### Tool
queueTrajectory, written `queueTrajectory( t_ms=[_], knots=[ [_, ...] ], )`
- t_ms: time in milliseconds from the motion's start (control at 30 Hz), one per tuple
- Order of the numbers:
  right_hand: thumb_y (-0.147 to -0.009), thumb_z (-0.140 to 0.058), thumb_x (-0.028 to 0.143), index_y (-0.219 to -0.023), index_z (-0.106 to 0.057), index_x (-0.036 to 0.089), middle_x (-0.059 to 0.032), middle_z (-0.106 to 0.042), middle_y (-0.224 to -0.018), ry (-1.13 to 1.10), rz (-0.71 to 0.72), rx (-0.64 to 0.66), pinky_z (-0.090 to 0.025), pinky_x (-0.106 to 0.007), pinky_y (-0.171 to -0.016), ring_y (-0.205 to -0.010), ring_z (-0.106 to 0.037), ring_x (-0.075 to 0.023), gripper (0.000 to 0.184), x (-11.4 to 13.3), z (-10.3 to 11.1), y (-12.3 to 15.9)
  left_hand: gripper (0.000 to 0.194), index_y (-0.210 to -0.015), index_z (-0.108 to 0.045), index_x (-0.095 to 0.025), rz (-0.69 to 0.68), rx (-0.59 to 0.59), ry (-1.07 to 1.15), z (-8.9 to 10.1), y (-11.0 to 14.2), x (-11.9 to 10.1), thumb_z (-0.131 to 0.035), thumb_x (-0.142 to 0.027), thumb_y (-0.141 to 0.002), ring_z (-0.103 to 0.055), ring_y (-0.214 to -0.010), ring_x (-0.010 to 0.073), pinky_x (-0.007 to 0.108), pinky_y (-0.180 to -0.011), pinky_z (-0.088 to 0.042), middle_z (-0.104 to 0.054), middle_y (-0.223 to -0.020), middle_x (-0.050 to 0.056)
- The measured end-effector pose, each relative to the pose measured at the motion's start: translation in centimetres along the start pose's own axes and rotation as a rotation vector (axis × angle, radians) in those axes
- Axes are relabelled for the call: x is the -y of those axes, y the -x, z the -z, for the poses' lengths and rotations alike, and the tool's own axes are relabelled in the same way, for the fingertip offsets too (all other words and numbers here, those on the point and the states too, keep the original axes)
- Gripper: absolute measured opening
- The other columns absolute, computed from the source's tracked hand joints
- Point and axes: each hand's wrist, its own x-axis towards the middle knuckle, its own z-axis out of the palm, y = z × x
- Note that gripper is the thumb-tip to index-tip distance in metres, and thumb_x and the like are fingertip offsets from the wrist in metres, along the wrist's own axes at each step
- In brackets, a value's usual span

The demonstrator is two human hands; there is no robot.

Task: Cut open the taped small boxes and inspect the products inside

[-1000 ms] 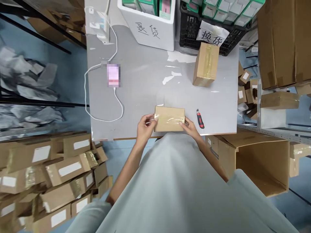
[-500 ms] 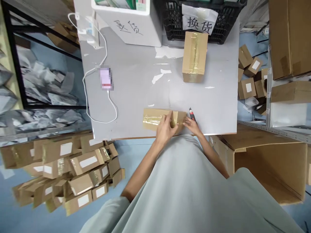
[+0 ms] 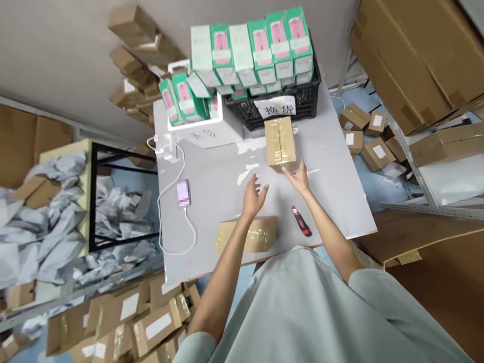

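Both my hands reach out over the grey table (image 3: 340, 201). My left hand (image 3: 254, 195) hovers open, fingers spread, above the middle of the table and holds nothing. My right hand (image 3: 298, 177) is open too, its fingertips just short of the near end of a taped cardboard box (image 3: 280, 141) lying by the black crate (image 3: 302, 103). A second taped box (image 3: 260, 234) lies near the table's front edge, partly hidden behind my left forearm. A red and black utility knife (image 3: 301, 221) lies to its right.
A white bin (image 3: 204, 131) and the black crate hold several green-and-pink product boxes (image 3: 260, 45). A phone (image 3: 183, 193) on a white cable lies at the table's left. Stacks of small cartons (image 3: 128, 317) crowd the floor at left, and large cardboard boxes (image 3: 419, 45) stand at right.
Both hands let go of the near box, which now lies by the front edge, and stretched forward towards the far box. The view tilted up, showing the crate and wall.
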Motion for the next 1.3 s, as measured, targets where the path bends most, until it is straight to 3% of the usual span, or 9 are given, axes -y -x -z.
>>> queueTrajectory(
  t_ms=[100,200,433,533,633,767,967,1133,1300],
  knots=[
    [-0.100,-0.077,0.075,-0.190,-0.018,0.012,-0.0327,-0.038,-0.186,0.118,-0.056,0.011,-0.050,-0.059,-0.135,-0.168,-0.051,-0.0474,0.124,3.7,0.1,-3.2,0.079,-0.170,-0.055,-0.011,0.138,0.057,0.065,-1.1,-7.3,-3.3,-0.075,-0.049,-0.103,-0.075,-0.139,0.0383,0.051,-0.113,-0.062,-0.060,-0.171,0.033],
    [-0.102,-0.077,0.071,-0.188,-0.022,0.012,-0.0359,-0.041,-0.183,0.174,-0.073,0.046,-0.052,-0.063,-0.131,-0.162,-0.058,-0.0510,0.118,5.1,-1.1,-3.7,0.065,-0.152,-0.070,-0.010,0.114,0.108,0.051,-2.4,-10.1,-5.7,-0.075,-0.047,-0.098,-0.077,-0.136,0.0405,0.055,-0.116,-0.060,-0.076,-0.152,0.030],
    [-0.075,-0.108,0.057,-0.188,-0.032,0.017,-0.0301,0.004,-0.197,0.329,-0.014,0.022,-0.046,-0.065,-0.136,-0.171,-0.044,-0.0574,0.142,5.4,0.1,-6.9,0.062,-0.150,-0.078,-0.018,-0.032,0.314,0.095,-9.4,-7.4,-8.5,-0.063,-0.023,-0.090,-0.078,-0.135,0.0354,0.057,-0.125,-0.057,-0.086,-0.138,0.015],
    [-0.073,-0.111,0.038,-0.186,-0.039,0.022,-0.0261,0.005,-0.199,0.466,0.026,0.069,-0.044,-0.068,-0.136,-0.174,-0.038,-0.0558,0.135,6.0,3.0,-10.6,0.061,-0.149,-0.078,-0.012,-0.080,0.417,0.122,-13.5,-6.0,-10.7,-0.057,-0.017,-0.092,-0.077,-0.140,0.0353,0.058,-0.128,-0.056,-0.084,-0.144,0.019],
    [-0.081,-0.104,0.027,-0.183,-0.049,0.026,-0.0219,-0.002,-0.200,0.528,0.064,0.106,-0.043,-0.069,-0.137,-0.175,-0.037,-0.0519,0.116,6.6,5.9,-14.0,0.060,-0.153,-0.076,-0.009,-0.156,0.494,0.143,-15.2,-3.7,-12.1,-0.058,-0.015,-0.096,-0.070,-0.153,0.0344,0.053,-0.136,-0.050,-0.076,-0.158,0.023],
    [-0.098,-0.086,0.023,-0.178,-0.059,0.029,-0.0193,-0.008,-0.200,0.612,0.114,0.124,-0.041,-0.081,-0.132,-0.168,-0.046,-0.0519,0.085,6.9,8.9,-17.5,0.056,-0.164,-0.070,-0.020,-0.359,0.391,0.033,-11.0,1.4,-9.4,-0.058,-0.029,-0.110,-0.050,-0.172,0.0361,0.062,-0.147,-0.034,-0.064,-0.174,0.017],
    [-0.111,-0.050,0.013,-0.183,-0.048,0.024,-0.0213,-0.013,-0.200,0.705,0.258,-0.062,-0.032,-0.077,-0.137,-0.178,-0.033,-0.0427,0.073,5.1,10.4,-17.6,0.057,-0.166,-0.067,-0.027,-0.138,-0.042,-0.242,3.9,9.1,2.1,-0.051,-0.052,-0.116,-0.041,-0.176,0.0418,0.073,-0.144,-0.033,-0.065,-0.173,0.017],
    [-0.111,-0.061,0.039,-0.187,-0.017,0.002,-0.0411,-0.017,-0.191,0.553,0.174,-0.227,-0.034,-0.069,-0.139,-0.175,-0.034,-0.0463,0.096,-1.5,6.6,-6.8,0.081,-0.180,-0.049,-0.023,0.091,-0.198,-0.391,11.7,13.5,11.2,-0.045,-0.067,-0.112,-0.027,-0.182,0.0449,0.070,-0.147,-0.026,-0.046,-0.187,0.021],
    [-0.101,-0.075,0.055,-0.184,-0.028,0.002,-0.0348,-0.062,-0.156,0.562,0.057,0.071,-0.047,-0.067,-0.132,-0.151,-0.060,-0.0492,0.109,-10.9,1.7,9.8,0.095,-0.182,-0.045,-0.021,0.212,-0.135,-0.266,11.7,15.0,14.8,-0.049,-0.080,-0.106,-0.037,-0.178,0.0464,0.067,-0.144,-0.034,-0.035,-0.191,0.024]
  ],
)
